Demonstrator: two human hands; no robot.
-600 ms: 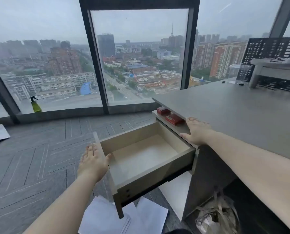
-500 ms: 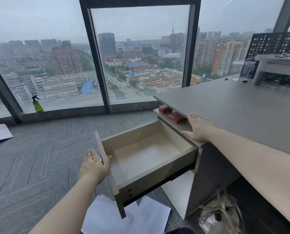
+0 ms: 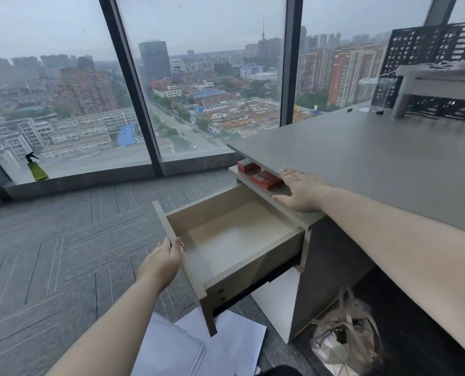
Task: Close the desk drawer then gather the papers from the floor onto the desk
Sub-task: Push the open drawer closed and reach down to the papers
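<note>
desk (image 3: 375,158): I am seeing it filling the right of the frame, my right hand (image 3: 303,189) lying flat on its left edge, fingers spread, gripping nothing.
drawer (image 3: 234,240): it is standing pulled out and empty at frame centre, long axis running from lower left up into the desk; closing means pushing toward the upper right.
left hand (image 3: 162,260): I am pressing it on the drawer front, fingers loosely curled over the top edge; it is the nearer hand.
papers (image 3: 199,346): they are lying on the floor at bottom centre, partly hidden by the drawer and cut off by the frame.
</note>
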